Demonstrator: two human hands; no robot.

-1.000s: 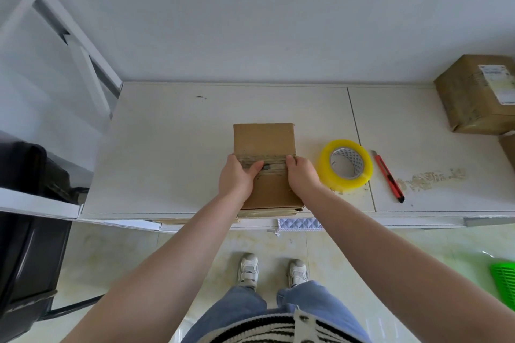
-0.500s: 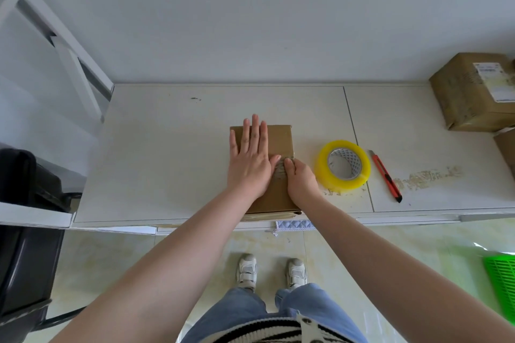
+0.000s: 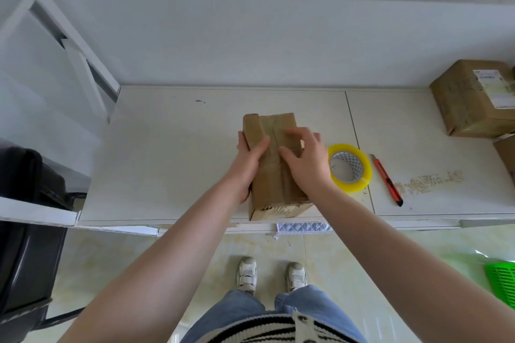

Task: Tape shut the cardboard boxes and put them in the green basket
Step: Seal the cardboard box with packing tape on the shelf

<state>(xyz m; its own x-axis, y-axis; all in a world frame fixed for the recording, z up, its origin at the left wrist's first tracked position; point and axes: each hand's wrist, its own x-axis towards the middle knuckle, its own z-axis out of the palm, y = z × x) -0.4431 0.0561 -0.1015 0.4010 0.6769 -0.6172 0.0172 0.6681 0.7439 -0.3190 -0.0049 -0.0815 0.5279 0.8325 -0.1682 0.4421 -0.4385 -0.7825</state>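
Observation:
A small brown cardboard box [image 3: 274, 181] with clear tape along its top seam is tilted up off the white table [image 3: 167, 153], near the front edge. My left hand [image 3: 248, 156] grips its left side, thumb across the top. On the box's top right, my right hand [image 3: 303, 156] lies with its fingers bent over the tape; the fingertips are blurred. A yellow tape roll [image 3: 349, 167] lies just right of the box. One corner of the green basket [image 3: 501, 284] shows on the floor at the lower right.
A red utility knife [image 3: 387, 179] lies right of the tape roll. Two more cardboard boxes, one large with a label [image 3: 473, 100] and one cut off by the frame [image 3: 507, 153], stand at the table's right end. A black chair [image 3: 25, 231] is at the left.
The box has been lifted and tilted, now showing its long taped seam. My left hand moved from flat on top to the box's left side; my right hand moved onto the top.

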